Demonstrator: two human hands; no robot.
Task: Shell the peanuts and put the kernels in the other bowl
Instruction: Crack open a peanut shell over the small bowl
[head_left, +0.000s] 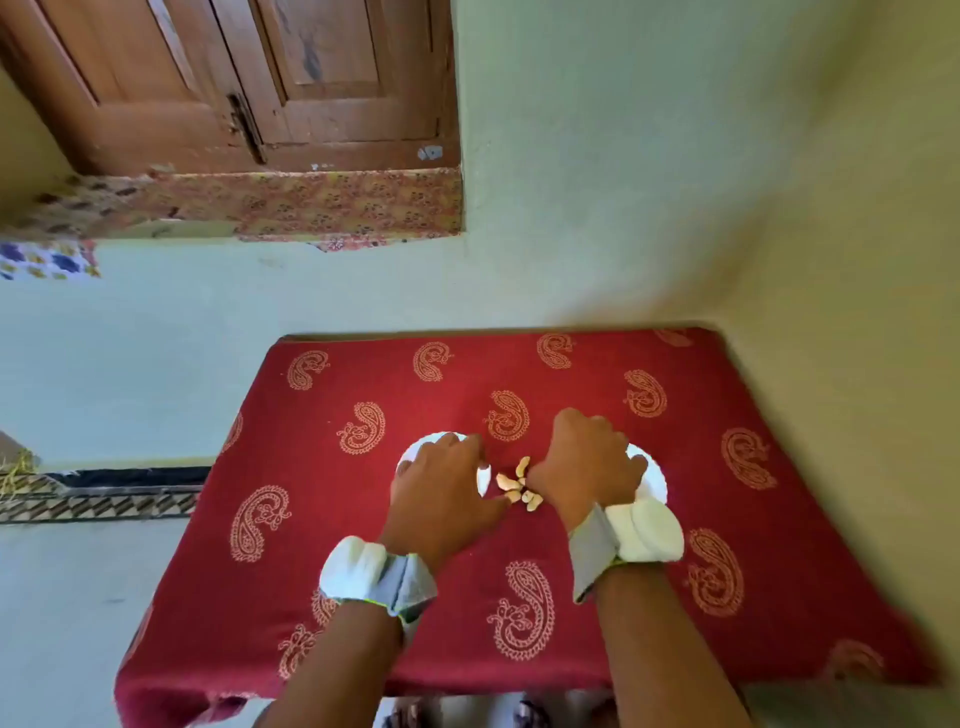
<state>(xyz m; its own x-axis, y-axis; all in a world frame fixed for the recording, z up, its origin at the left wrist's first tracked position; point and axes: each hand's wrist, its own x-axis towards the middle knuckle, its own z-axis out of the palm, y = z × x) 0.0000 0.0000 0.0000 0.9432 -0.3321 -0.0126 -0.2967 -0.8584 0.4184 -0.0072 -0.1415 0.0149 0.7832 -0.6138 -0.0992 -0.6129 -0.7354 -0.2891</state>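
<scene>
A table (332, 597) draped in a red cloth (649, 613) with pale paisley prints stands pushed against a light green wall (623, 182), seen from above by the person working at it. Nearest the camera, two bare forearms reach forward over the cloth, each wrapped at the wrist with a grey-and-white band (376, 577). The left hand (441, 488) lies palm down over a white bowl (410, 454), covering most of it, with the fingers spread a little and the thumb pointing toward the middle of the table; whether anything is held beneath it cannot be told. The right hand (587, 462) is curled into a loose fist over a second white bowl (655, 480), which shows only along its right side, and what the fingers close on, if anything, is hidden. Between the two hands, on the bare cloth, a small heap of pale peanuts (519, 486) lies, just touching the left thumb tip and just beside the right hand. The contents of both bowls are out of sight. Farther back, above the table, a recess in the wall holds a brown wooden shutter (260, 78) with a patterned cloth (322, 202) lining its sill.
</scene>
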